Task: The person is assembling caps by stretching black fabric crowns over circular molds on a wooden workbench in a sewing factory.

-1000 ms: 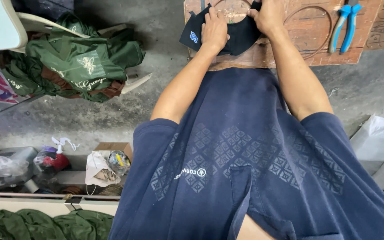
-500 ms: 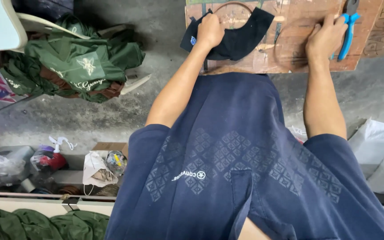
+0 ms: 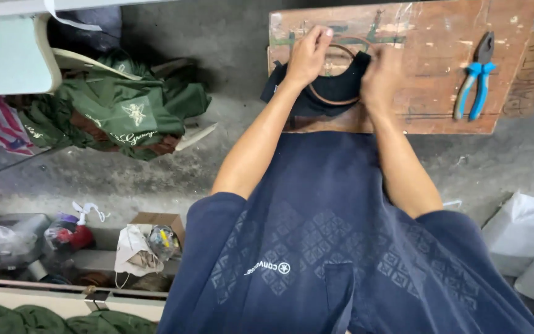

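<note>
Pressing one black cloth [image 3: 316, 93] and one ring [image 3: 335, 98] on the board [image 3: 428, 68], both hands [image 3: 307, 59] [image 3: 381, 80] lie flat, fingers together; one pair of pliers [image 3: 476, 77] lies apart.

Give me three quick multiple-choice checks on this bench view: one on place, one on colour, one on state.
1. Where do the pliers lie?
A. on the wooden board, off to the side of both hands
B. on the concrete floor
C. in the right hand

2. What colour are the plier handles?
A. red
B. blue
C. yellow

3. What are the hands doing?
A. hanging free
B. both pressing on the black cloth over the ring
C. one gripping the pliers

Answers: 1 A, the blue-handled metal pliers rest on the worn wooden board. 2 B, plainly blue. 3 B, left hand and right hand sit on the black cloth with the brown ring.
</note>
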